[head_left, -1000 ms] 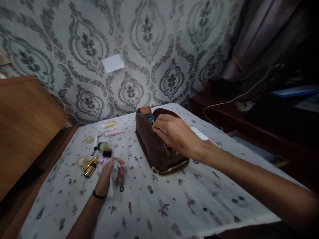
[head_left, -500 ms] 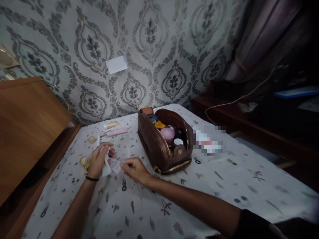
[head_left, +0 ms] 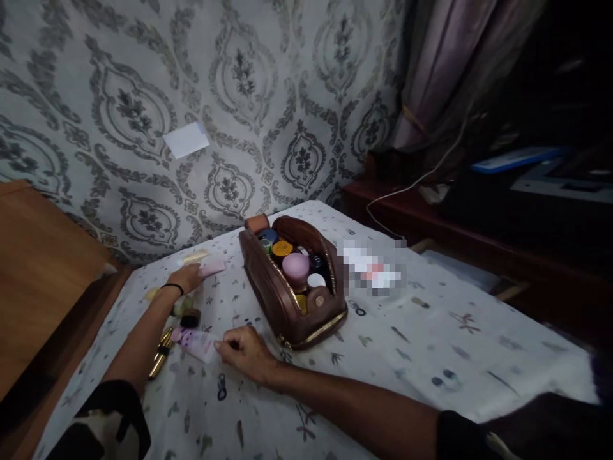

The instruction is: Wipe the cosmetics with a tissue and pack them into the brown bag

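Note:
My right hand (head_left: pixel 249 354) is closed, pinching the flat end of a clear tube (head_left: pixel 195 343) with a pink and purple print, which lies on the patterned cloth. Farther back, my left hand (head_left: pixel 186 278) reaches over the end of a pink tube (head_left: pixel 212 268); its fingers are mostly hidden, so its grip does not show. Just behind it is a cream-yellow tube (head_left: pixel 194 257). Below my left wrist is a small container with a dark lid (head_left: pixel 190 317). Gold lipstick-like tubes (head_left: pixel 161 354) lie beside my left forearm.
An unzipped brown toiletry bag (head_left: pixel 268 291) stands mid-table, filled with jars and caps, including a pink-purple lid (head_left: pixel 295 267). A pixelated item (head_left: pixel 371 268) lies right of it. Wooden furniture (head_left: pixel 43 275) borders the left; a white cable (head_left: pixel 421 182) hangs at right.
My left hand has left the clear tube and moved back to the pink tube. The clear tube now shows whole, its end still in my right hand. The view has swung right.

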The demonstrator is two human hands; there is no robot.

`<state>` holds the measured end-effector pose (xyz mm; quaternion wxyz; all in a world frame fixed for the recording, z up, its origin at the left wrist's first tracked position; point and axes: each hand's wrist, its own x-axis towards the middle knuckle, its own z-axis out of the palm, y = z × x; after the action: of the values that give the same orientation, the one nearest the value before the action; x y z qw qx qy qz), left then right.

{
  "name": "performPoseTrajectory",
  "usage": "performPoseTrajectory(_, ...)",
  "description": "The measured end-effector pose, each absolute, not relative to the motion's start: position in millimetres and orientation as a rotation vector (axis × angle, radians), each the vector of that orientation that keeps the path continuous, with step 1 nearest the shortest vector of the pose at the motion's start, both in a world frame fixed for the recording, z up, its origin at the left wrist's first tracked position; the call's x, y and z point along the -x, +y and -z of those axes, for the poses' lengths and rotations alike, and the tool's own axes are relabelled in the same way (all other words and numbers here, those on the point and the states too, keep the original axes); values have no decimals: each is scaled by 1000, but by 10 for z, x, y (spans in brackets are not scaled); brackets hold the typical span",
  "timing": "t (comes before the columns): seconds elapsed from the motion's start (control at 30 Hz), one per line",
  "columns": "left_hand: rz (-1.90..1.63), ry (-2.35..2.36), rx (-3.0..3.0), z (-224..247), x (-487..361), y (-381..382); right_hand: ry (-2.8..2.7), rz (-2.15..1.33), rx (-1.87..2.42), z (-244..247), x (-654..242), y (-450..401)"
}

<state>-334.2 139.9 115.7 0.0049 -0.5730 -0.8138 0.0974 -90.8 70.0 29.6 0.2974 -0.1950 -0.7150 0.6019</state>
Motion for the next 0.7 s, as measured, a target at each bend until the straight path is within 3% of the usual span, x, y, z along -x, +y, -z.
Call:
performPoseTrajectory(0.23,-523,-2504,1696,-1020,3321,1422,-1852,-1629,521,-314,903,717)
performPoseTrajectory(0.5,-397,-2473,1632,-1293,3270,1323,-1762,-1682,541,-340,892,727)
performPoseTrajectory(0.6,-231,-2509,1669,-1415,3228,1108,-1662,-1738,561,-307,939,736)
performPoseTrajectory(0.7,403,-2646,1815,-1339,2996,758,-1495,-1920,623,-284,969,756)
